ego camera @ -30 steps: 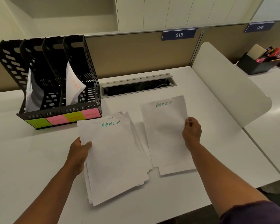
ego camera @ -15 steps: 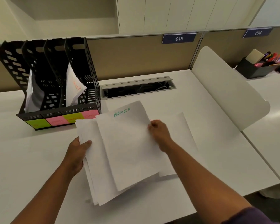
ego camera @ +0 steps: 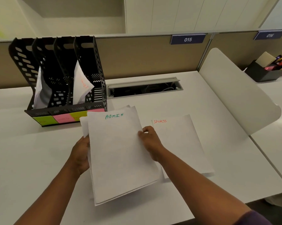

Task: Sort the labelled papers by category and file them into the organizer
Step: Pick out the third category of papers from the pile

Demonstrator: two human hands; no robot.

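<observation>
Mid-sort, a person holds a stack of papers (ego camera: 120, 153) headed "ADMIN" in green, tilted just above the white desk (ego camera: 210, 114) at the centre of the view; the left hand (ego camera: 81, 155) grips the stack's left edge at 9 o'clock, fingers curled beneath it, while the right hand (ego camera: 149, 141) pinches the top sheet's right edge at 3 o'clock. Lying flat on the desk just beyond the right hand, at about 3 o'clock from the stack, is a second pile (ego camera: 182, 143) headed "SPORTS" in red. A black four-slot organizer (ego camera: 59, 75) stands at 11 o'clock, its front bearing green, pink and yellow labels, with papers already standing in two slots. A cable hatch (ego camera: 144, 87) sits at 12 o'clock and a black pen holder (ego camera: 267, 70) at 2 o'clock on the neighbouring desk. Loose sheets like these are likely light, limp and prone to fanning or sliding apart, so a hold on both long edges, squaring the stack before lifting it, would seem the safest way to carry it to its slot, where the sheets may buckle if pushed in by one corner
</observation>
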